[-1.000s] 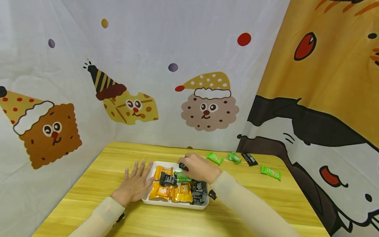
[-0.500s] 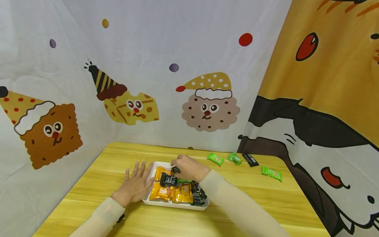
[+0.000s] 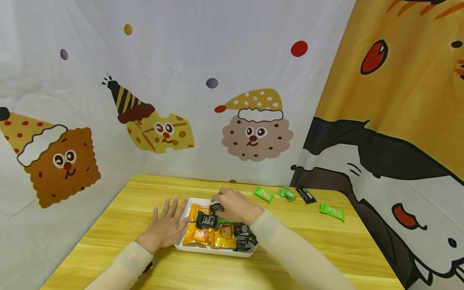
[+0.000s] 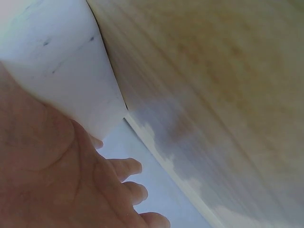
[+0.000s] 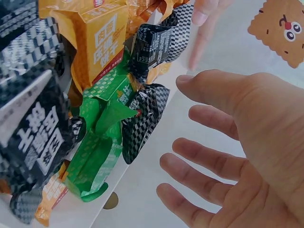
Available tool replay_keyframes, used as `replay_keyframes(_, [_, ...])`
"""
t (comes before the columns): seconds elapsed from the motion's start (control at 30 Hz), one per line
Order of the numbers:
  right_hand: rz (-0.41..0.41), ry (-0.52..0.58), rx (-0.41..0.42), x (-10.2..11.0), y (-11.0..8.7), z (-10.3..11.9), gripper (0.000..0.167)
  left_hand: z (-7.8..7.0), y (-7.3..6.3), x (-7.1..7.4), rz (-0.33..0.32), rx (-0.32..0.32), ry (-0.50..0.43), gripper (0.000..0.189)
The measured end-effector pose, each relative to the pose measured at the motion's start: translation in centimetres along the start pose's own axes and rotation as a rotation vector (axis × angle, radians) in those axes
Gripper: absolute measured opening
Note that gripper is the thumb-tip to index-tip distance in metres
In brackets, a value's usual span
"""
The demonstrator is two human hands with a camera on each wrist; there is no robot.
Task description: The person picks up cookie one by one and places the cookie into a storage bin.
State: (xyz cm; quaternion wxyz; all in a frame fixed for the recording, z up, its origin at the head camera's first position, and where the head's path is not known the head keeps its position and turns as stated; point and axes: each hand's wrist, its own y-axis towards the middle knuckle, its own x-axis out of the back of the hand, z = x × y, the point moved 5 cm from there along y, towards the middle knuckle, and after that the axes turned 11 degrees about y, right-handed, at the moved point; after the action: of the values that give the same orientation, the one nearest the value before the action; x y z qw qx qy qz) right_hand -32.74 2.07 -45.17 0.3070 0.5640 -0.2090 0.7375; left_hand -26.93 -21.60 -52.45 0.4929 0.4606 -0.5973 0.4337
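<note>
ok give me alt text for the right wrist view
A right hand, fingers apart and holding nothing, beside a white tray crowded with orange, green and black packets. The left hand's fingertips show at the top, a cartoon biscuit upper right.

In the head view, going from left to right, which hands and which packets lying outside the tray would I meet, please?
Left hand → right hand → flat green packet → bunched green packet → black packet → rightmost green packet.
</note>
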Motion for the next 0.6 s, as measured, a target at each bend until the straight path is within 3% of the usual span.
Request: replay_keyframes(0.6, [-0.047, 0.082, -0.043, 1.2, -2.9, -3.7, 0.061, 0.2, 0.1, 0.1, 0.0, -0.014, 0.0, 0.075])
